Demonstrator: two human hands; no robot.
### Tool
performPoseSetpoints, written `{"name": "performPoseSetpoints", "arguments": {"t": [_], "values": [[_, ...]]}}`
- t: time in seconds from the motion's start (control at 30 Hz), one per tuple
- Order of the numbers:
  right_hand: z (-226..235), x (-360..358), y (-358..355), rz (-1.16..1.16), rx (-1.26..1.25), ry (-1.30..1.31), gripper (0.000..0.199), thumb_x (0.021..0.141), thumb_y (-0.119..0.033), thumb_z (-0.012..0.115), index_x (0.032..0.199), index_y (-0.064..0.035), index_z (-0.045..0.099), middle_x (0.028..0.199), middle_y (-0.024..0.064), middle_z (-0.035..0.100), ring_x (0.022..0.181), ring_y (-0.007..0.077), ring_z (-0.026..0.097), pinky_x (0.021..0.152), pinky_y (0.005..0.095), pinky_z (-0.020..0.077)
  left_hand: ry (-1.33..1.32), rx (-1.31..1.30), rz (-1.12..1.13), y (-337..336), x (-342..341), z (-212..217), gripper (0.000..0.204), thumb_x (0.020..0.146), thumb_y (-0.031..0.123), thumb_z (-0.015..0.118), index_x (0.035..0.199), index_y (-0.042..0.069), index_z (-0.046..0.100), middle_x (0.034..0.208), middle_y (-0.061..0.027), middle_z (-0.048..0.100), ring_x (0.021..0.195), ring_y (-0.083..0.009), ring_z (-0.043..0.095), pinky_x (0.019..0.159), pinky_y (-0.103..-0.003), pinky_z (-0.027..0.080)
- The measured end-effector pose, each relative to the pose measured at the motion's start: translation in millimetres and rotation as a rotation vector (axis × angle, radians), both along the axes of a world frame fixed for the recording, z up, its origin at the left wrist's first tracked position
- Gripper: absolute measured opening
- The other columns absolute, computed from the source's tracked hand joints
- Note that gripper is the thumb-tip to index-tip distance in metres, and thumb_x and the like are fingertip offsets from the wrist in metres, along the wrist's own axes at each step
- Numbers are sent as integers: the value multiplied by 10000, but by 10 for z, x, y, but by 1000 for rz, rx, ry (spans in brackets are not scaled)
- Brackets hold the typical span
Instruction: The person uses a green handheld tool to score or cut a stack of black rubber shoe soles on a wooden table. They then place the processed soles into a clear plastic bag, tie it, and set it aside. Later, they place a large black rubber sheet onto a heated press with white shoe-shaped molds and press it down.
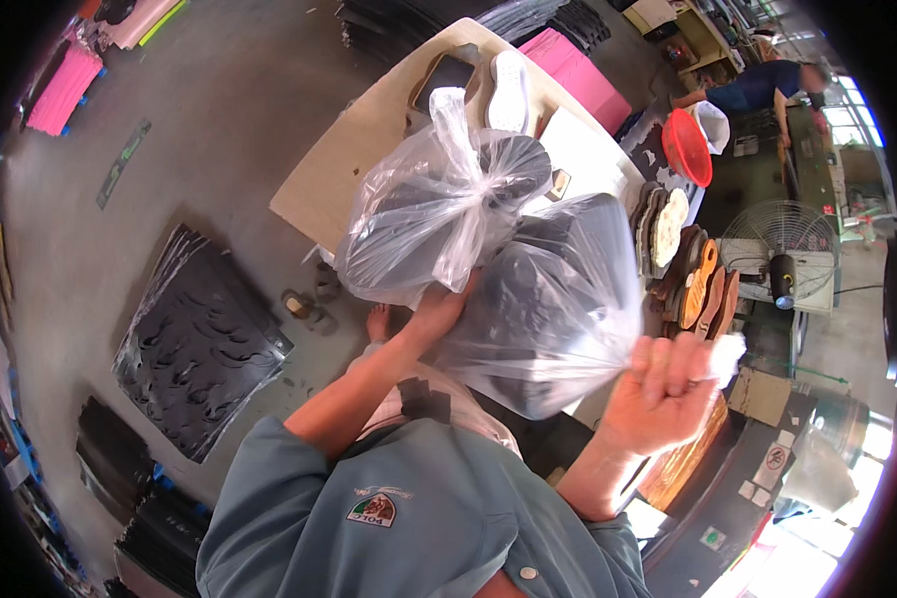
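Right grip (663, 394) clenches the gathered neck of a clear bag (603, 334) near the desk (309, 204).
We judge the neck is pinched to keep the dark contents (533, 299) in; a second bag (404, 224) sits beside it, drawn together at its top. Left grip (448, 305) lies between them, fingers partly hidden, so we cannot tell whether it grasps. Glare and plastic keep us from identifying the contents.

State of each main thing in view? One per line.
Left plastic bag: filled, gathered, apparently knotted
Right plastic bag: filled, neck bunched, no knot visible
Right hand: closed on that bag's neck
Left hand: partly hidden, grip unclear
Phone: face up, screen dark
Fan: blade motion unclear
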State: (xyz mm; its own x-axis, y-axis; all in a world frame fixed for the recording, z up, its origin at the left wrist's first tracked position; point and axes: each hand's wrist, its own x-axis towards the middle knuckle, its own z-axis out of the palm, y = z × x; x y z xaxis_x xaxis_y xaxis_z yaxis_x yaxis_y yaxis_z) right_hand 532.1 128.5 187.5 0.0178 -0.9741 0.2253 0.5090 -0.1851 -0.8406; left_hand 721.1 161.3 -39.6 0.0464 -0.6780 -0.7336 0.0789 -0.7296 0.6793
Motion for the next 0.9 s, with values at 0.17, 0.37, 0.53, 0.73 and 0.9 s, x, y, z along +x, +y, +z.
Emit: {"name": "performPoseSetpoints", "arguments": {"t": [0.17, 0.37, 0.53, 0.73, 0.9], "values": [[-442, 299, 31, 255, 88, 109, 338, 1143, -299, 412, 846, -140, 430, 655, -43, 306, 475, 84, 235, 532, 309, 271, -263, -392, 197, 744, 264, -87, 340, 1032, 280, 614, 1179, -13, 705, 1130, -191, 716, 1080, -286, 661, 992, -399, 493], [-491, 396, -72, 191, 80, 439, 290, 1083, -285, 572, 874, -127, 447, 620, -37, 365, 450, 91, 305, 525, 318, 280, -783, -940, 144, 937, 917, 930, 425, 802, 160, 854, 1175, 13, 713, 1218, -142, 721, 1078, -376, 638, 962, -466, 498], [-532, 533, -111, 280, 135, 316, 233, 984, -120, 733, 916, -88, 512, 564, -38, 412, 468, 81, 360, 530, 318, 313, -1120, -758, -228, 69, 1016, 1301, 1000, 730, 309, 903, 1554, -19, 440, 1647, -222, 396, 1512, -416, 372, 1224, -523, 287], [-527, 515, -133, 291, 147, 368, 200, 991, -128, 735, 932, -70, 553, 566, -33, 450, 486, 83, 387, 542, 312, 357, -969, -850, -344, -608, 1001, 1203, 1223, 739, 506, 875, 1652, -20, 253, 1673, -258, 340, 1586, -416, 262, 1327, -529, 141], [-555, 450, -135, 257, 241, 378, 200, 977, -190, 779, 932, -51, 641, 710, 20, 620, 602, 77, 510, 594, 269, 415, -428, -963, -311, -840, 1067, 1115, 1074, 802, 339, 877, 1657, 49, 296, 1646, -225, 413, 1562, -352, 349, 1328, -478, 205]]}}
